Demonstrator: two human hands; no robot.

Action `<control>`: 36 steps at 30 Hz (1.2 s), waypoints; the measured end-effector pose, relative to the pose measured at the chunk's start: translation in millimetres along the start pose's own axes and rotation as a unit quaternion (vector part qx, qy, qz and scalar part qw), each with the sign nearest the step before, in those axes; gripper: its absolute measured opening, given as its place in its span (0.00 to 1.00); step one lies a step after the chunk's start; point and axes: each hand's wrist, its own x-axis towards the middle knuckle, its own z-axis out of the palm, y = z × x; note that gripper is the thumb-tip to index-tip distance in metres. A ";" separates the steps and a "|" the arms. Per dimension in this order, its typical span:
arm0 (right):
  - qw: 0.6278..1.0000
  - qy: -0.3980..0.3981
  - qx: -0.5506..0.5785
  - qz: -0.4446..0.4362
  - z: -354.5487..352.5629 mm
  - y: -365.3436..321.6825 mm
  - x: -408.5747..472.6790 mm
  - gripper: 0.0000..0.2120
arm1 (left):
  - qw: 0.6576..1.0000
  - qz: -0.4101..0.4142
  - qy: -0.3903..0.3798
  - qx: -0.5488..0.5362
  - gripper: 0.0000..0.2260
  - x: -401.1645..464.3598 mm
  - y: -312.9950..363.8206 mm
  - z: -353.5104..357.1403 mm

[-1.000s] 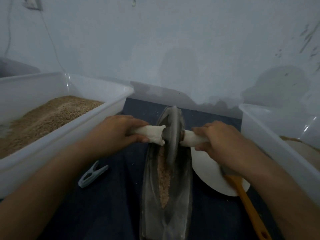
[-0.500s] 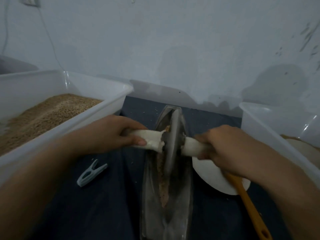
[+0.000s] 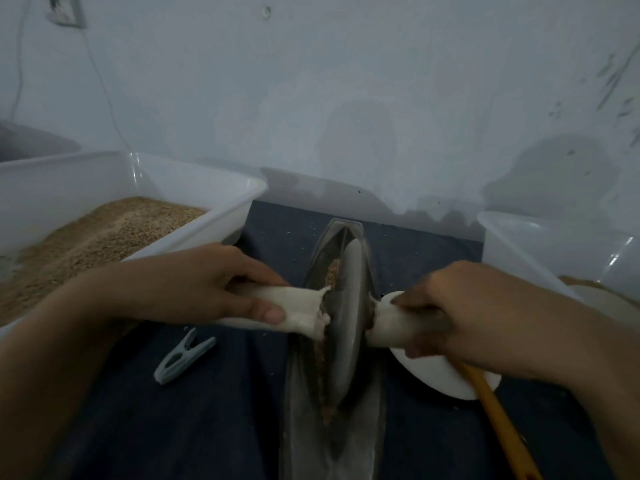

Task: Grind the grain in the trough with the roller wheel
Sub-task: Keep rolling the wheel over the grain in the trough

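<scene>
Grinding stroke in hand. The roller wheel [image 3: 348, 317] is seated on edge in the trough [image 3: 372, 410], roughly mid-length. The left hand [image 3: 194, 282] is wrapped round the white-wrapped axle handle [image 3: 298, 315] at 9 o'clock of the wheel, thumb laid along it; the right hand [image 3: 460, 317] is curled round the opposite handle at 3 o'clock. Grain [image 3: 333, 268] is seen in the groove at 12 o'clock of the wheel, and a thin line at 6 o'clock beneath it.

Judged next: the wheel is to be rolled along the groove with even downward pressure on both handles, kept upright so the rim is not ridden up the trough walls.

Room: the grain tub [image 3: 194, 233] lies close at 10 o'clock of the left hand, a second tub [image 3: 519, 247] at 2 o'clock of the right. A white dish [image 3: 433, 372] and orange handle [image 3: 498, 420] lie just under the right wrist; a clothes peg [image 3: 183, 356] lies at 8 o'clock, apart from the trough.
</scene>
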 end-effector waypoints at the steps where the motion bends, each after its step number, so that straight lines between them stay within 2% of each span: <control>1: 1.000 -0.021 0.010 -0.006 -5.5 -1.8 -6.0 0.16 | 1.000 0.011 -0.026 -0.012 0.18 -2.9 1.7 -3.0; 3: 0.999 -0.034 0.013 -0.022 -11.3 -4.1 -13.5 0.19 | 0.999 0.017 -0.046 -0.022 0.18 -5.8 4.4 -5.1; 5: 0.999 -0.024 0.016 -0.017 -7.1 -4.7 -11.3 0.14 | 1.000 0.002 -0.023 -0.004 0.16 -2.8 3.5 -1.7; 6: 1.000 -0.012 0.014 -0.008 -2.2 -3.4 -6.7 0.09 | 1.000 -0.009 0.005 0.012 0.13 1.4 2.0 1.4; 8: 0.999 0.039 -0.008 0.023 10.5 3.9 10.5 0.08 | 0.995 -0.036 0.076 0.051 0.10 12.3 -2.5 9.6; 10: 0.994 0.088 -0.018 0.065 25.4 13.8 30.2 0.15 | 0.976 -0.066 0.169 0.119 0.15 24.3 -9.0 20.9; 12: 0.988 0.128 -0.003 0.091 38.3 21.8 43.9 0.22 | 0.941 -0.067 0.265 0.201 0.20 34.9 -14.5 33.1; 14: 0.983 0.156 0.003 0.099 44.4 25.8 47.6 0.25 | 0.917 -0.051 0.311 0.245 0.22 41.4 -16.5 39.9; 15: 0.983 0.156 0.007 0.099 43.8 26.2 47.1 0.24 | 0.916 -0.044 0.312 0.250 0.22 42.6 -17.2 39.5; 17: 0.988 0.125 0.002 0.087 37.3 23.5 42.5 0.22 | 0.934 -0.037 0.281 0.218 0.21 39.3 -17.9 32.8; 20: 0.996 0.071 -0.015 0.046 19.9 11.9 26.1 0.14 | 0.981 -0.033 0.162 0.103 0.18 21.8 -12.3 16.8; 22: 0.999 0.025 0.007 0.022 7.0 4.4 10.4 0.08 | 0.997 -0.008 0.075 0.033 0.16 9.7 -4.6 7.7; 24: 0.999 -0.030 0.021 0.008 -3.8 -0.9 -4.1 0.15 | 1.000 0.017 0.016 -0.003 0.16 1.3 2.3 1.3; 26: 0.998 -0.058 0.027 0.008 -10.1 -3.3 -12.6 0.19 | 0.999 0.031 -0.005 -0.010 0.17 -2.6 6.3 -1.7; 29: 0.999 -0.033 0.024 0.019 -1.7 -1.8 -7.0 0.16 | 1.000 0.005 0.022 0.011 0.14 1.4 6.3 2.6; 32: 0.997 0.048 -0.008 0.056 17.2 7.8 17.1 0.13 | 0.989 -0.039 0.121 0.080 0.14 16.2 -3.4 14.4; 36: 0.982 0.157 -0.029 0.099 42.5 19.8 43.4 0.23 | 0.928 -0.058 0.288 0.227 0.20 36.4 -16.1 38.1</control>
